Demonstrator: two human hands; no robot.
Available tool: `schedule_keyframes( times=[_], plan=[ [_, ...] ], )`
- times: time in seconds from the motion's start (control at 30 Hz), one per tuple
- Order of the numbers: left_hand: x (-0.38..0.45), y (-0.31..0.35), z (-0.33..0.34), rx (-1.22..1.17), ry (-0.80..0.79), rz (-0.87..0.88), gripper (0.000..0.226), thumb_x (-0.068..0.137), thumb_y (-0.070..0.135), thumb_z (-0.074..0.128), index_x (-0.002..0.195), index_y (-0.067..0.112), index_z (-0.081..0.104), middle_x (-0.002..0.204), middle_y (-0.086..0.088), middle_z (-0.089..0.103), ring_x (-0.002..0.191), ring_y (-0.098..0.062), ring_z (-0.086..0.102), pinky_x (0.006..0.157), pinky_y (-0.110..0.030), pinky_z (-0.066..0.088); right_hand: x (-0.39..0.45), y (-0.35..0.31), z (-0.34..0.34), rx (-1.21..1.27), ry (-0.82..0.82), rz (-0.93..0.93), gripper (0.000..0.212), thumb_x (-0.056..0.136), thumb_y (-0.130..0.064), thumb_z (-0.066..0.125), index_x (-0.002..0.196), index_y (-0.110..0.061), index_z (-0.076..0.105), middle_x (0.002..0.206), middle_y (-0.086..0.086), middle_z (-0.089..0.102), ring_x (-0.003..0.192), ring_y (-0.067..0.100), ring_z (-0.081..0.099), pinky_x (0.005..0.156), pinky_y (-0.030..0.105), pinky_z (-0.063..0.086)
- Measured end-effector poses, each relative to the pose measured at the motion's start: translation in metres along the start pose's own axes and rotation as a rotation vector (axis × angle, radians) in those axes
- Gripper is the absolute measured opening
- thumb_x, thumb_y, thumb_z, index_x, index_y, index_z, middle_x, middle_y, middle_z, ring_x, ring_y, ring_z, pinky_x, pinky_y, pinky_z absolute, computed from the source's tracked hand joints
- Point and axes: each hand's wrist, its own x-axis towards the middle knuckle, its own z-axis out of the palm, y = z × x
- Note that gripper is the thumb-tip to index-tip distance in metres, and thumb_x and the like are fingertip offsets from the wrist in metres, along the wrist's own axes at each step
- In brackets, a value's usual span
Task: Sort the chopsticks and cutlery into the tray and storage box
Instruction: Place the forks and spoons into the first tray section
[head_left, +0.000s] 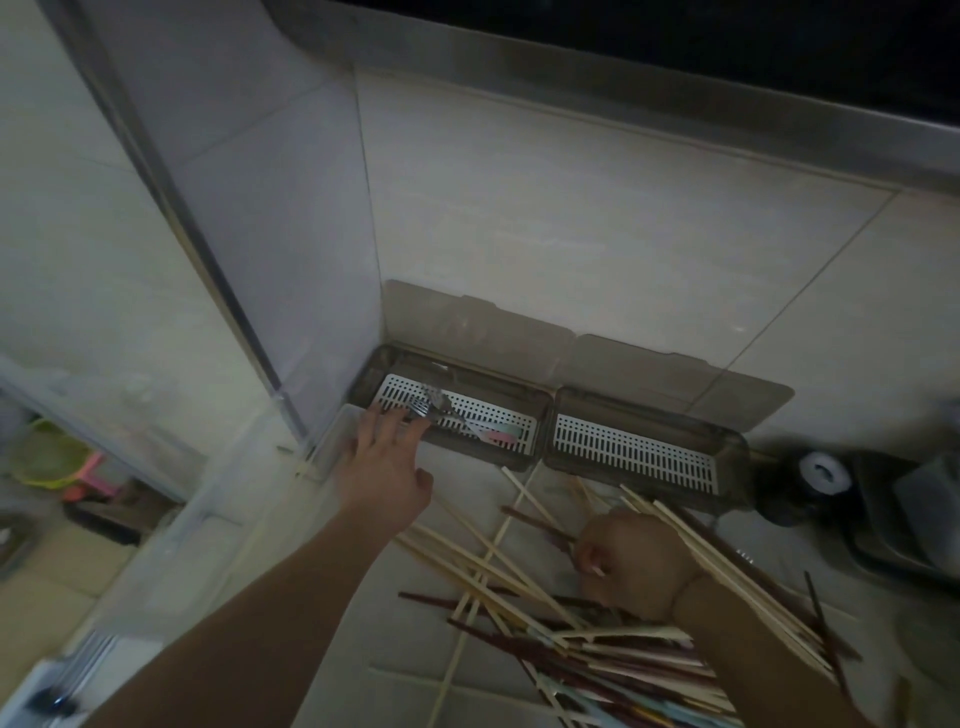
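Chopsticks (545, 613), nearest item: loose crossed heap of pale and dark red-brown sticks on the tiled worktop (519, 483), a few pastel-tipped ones at the near edge. Right hand (631, 558), in the heap: fingers curled, grip pinching what looks like a dark stick; several long pale sticks lie across its wrist and forearm. Risk: lifting from a tangled pile may drag neighbours along or flick one off the worktop, since the sticks overlap at many angles. Left hand (387, 467), further out: fingers spread and straight, grip holding nothing that shows, fingertips at the near rim of the left storage box (540, 410). Fork (441, 410), metal with a pastel handle: lying aslant on the white slotted insert of that box, its tines just beside the left fingertips, whether touching cannot be told. Risk: the fork sits diagonally, and further cutlery laid on top could jam or keep the lid from closing; dim light and blur make small items easy to misjudge. Right storage box (737, 452), alongside the first: white slotted insert bare of contents, well apart from both hands. Lids (467, 322), farthest: both tinted, open, leaning against the tiled wall.
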Motion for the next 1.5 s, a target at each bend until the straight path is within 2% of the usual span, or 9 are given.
schedule_keyframes(
  times=[0.2, 0.3, 0.4, 0.53, 0.83, 1.07, 1.3, 1.4, 1.5],
  plan=[
    [0.000, -0.003, 0.003, -0.018, 0.027, 0.006, 0.069, 0.080, 0.032, 0.059, 0.143, 0.036, 0.032, 0.154, 0.002, 0.025, 0.146, -0.025, 0.006, 0.111, -0.049, 0.029, 0.021, -0.008, -0.018, 0.932, 0.095, 0.024, 0.009, 0.084, -0.035, 0.066, 0.088, -0.027, 0.067, 0.077, -0.005, 0.066, 0.072, 0.006, 0.060, 0.070, 0.028, 0.053],
    [0.000, -0.002, 0.002, -0.013, 0.018, 0.007, 0.069, 0.081, 0.033, 0.056, 0.144, 0.037, 0.029, 0.155, 0.003, 0.022, 0.147, -0.025, 0.003, 0.112, -0.049, 0.027, 0.042, -0.025, -0.045, 1.333, 0.205, -0.027, 0.025, 0.088, -0.033, 0.059, 0.096, -0.010, 0.056, 0.070, 0.004, 0.062, 0.062, 0.023, 0.060, 0.060, 0.039, 0.054],
    [0.000, -0.003, 0.003, -0.042, 0.047, 0.013, 0.069, 0.075, 0.033, 0.053, 0.142, 0.033, 0.037, 0.153, -0.001, 0.030, 0.146, -0.029, 0.011, 0.110, -0.051, 0.028, 0.084, -0.040, -0.069, 1.081, 0.410, 0.063, 0.016, 0.099, -0.021, 0.044, 0.092, -0.024, 0.059, 0.060, 0.000, 0.052, 0.053, 0.018, 0.050, 0.058, 0.045, 0.052],
    [0.000, -0.007, 0.007, -0.039, 0.070, 0.025, 0.071, 0.074, 0.032, 0.057, 0.142, 0.033, 0.038, 0.152, -0.002, 0.034, 0.146, -0.030, 0.015, 0.109, -0.052, 0.029, 0.147, -0.051, -0.081, 0.689, 0.262, 0.152, 0.025, 0.096, -0.002, 0.045, 0.107, -0.015, 0.064, 0.090, 0.002, 0.063, 0.086, 0.015, 0.054, 0.068, 0.009, 0.041],
    [0.001, -0.008, 0.009, -0.017, 0.052, 0.034, 0.068, 0.078, 0.034, 0.053, 0.144, 0.035, 0.033, 0.155, 0.001, 0.027, 0.147, -0.027, 0.008, 0.113, -0.050, 0.023, 0.200, -0.063, -0.035, 0.152, -0.094, 0.179, 0.025, 0.085, -0.010, 0.060, 0.108, -0.014, 0.071, 0.112, 0.008, 0.069, 0.103, 0.024, 0.064, 0.093, 0.029, 0.049],
    [0.000, -0.004, 0.009, -0.051, 0.084, 0.034, 0.070, 0.074, 0.031, 0.059, 0.140, 0.034, 0.039, 0.151, -0.001, 0.034, 0.146, -0.029, 0.015, 0.111, -0.052, 0.028, 0.188, -0.042, -0.036, 0.192, 0.007, 0.131, 0.027, 0.090, -0.007, 0.055, 0.111, -0.016, 0.070, 0.116, 0.006, 0.067, 0.106, 0.022, 0.062, 0.095, 0.024, 0.045],
    [0.001, -0.003, 0.009, -0.058, 0.094, 0.031, 0.066, 0.071, 0.027, 0.064, 0.135, 0.030, 0.048, 0.146, -0.003, 0.040, 0.143, -0.030, 0.020, 0.104, -0.051, 0.034, 0.080, 0.016, -0.072, 0.435, 0.409, 0.181, 0.014, 0.084, -0.005, 0.066, 0.096, -0.008, 0.072, 0.089, 0.002, 0.066, 0.078, 0.011, 0.061, 0.078, 0.008, 0.040],
    [0.001, -0.003, 0.011, -0.079, 0.107, 0.029, 0.066, 0.070, 0.023, 0.068, 0.134, 0.027, 0.051, 0.145, -0.004, 0.042, 0.142, -0.032, 0.022, 0.103, -0.052, 0.035, 0.021, 0.045, -0.055, 0.286, 0.327, 0.274, 0.005, 0.084, -0.020, 0.068, 0.085, -0.024, 0.071, 0.080, -0.008, 0.066, 0.076, 0.011, 0.063, 0.073, 0.022, 0.046],
    [0.002, -0.004, 0.011, -0.065, 0.093, 0.023, 0.066, 0.072, 0.023, 0.068, 0.135, 0.029, 0.050, 0.146, -0.002, 0.040, 0.143, -0.030, 0.019, 0.104, -0.051, 0.035, -0.026, 0.056, -0.027, 0.241, 0.114, 0.276, 0.020, 0.084, -0.022, 0.067, 0.072, -0.037, 0.061, 0.075, -0.011, 0.064, 0.073, 0.007, 0.059, 0.063, 0.010, 0.041]
  ],
)
